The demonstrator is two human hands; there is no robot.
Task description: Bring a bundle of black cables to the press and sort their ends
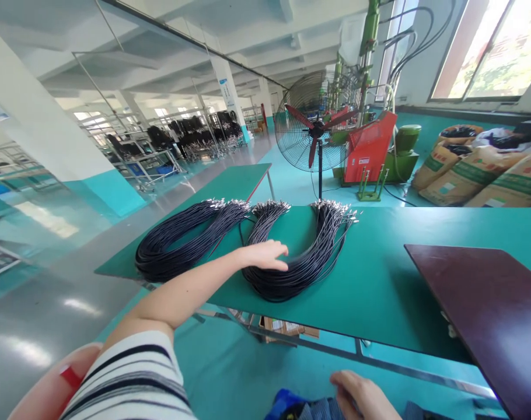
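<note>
Two cable bundles (292, 256) on green tabletop (379, 280) | my left hand (263, 255) rests flat, fingers loose, on right U-shaped bundle, steadying it | right hand (362, 396) low near lap, grip unclear.

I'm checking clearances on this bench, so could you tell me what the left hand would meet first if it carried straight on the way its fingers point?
The left hand points right, across the looped cable bundle. It would probably meet the bundle's far strands first, though depth is unclear.
</note>
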